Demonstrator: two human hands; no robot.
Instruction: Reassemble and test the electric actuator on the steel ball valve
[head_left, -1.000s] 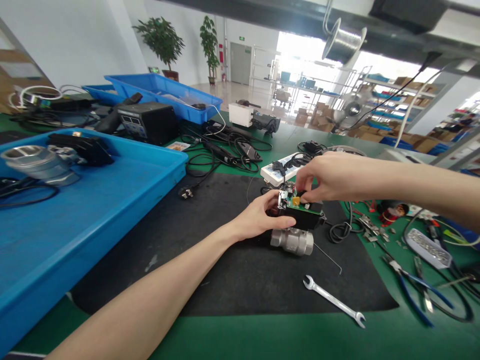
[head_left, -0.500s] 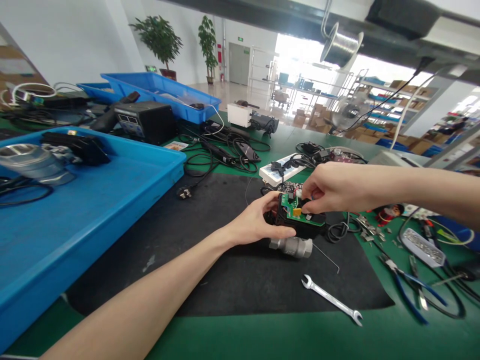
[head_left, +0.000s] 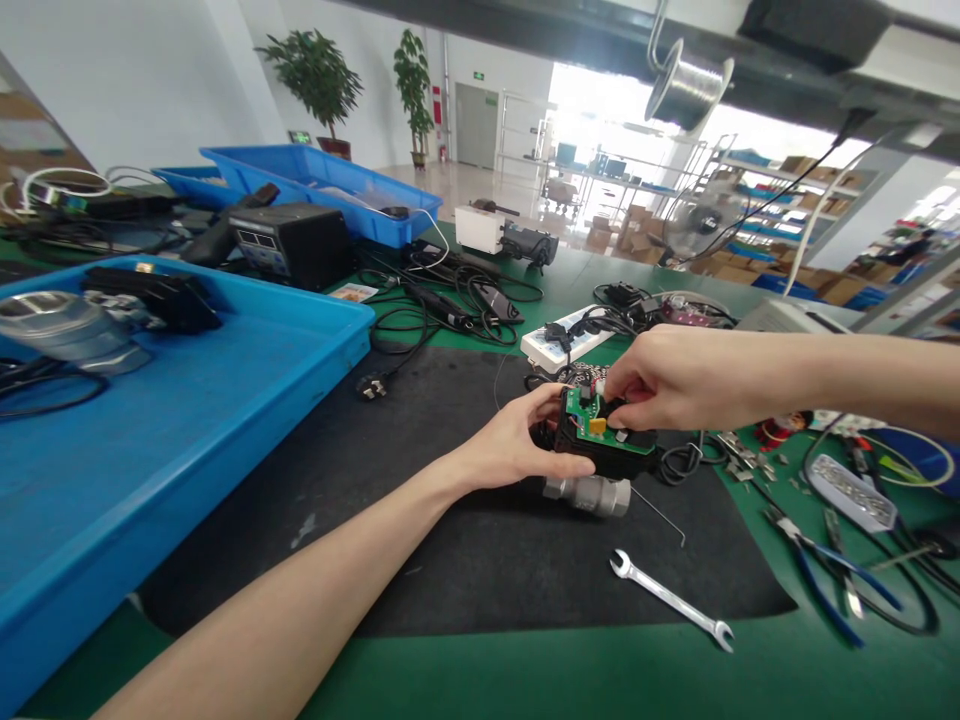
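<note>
A black actuator housing with a green circuit board (head_left: 600, 437) sits on a silver metal valve (head_left: 592, 494) on the black mat (head_left: 465, 560). My left hand (head_left: 517, 445) is wrapped round the housing's left side, thumb along the front. My right hand (head_left: 667, 378) comes in from the right, fingers pinched on a small part on top of the circuit board, next to a yellow component. What the fingertips hold is too small to name.
A silver wrench (head_left: 670, 600) lies on the mat in front of the valve. Blue-handled pliers (head_left: 832, 580), cables and small parts lie at right. A large blue tray (head_left: 187, 400) is at left, a white power strip (head_left: 562, 340) and black cables behind.
My right hand lowered from above the board onto its top and stays pinched there. The left hand keeps its grip; the assembly barely shifted.
</note>
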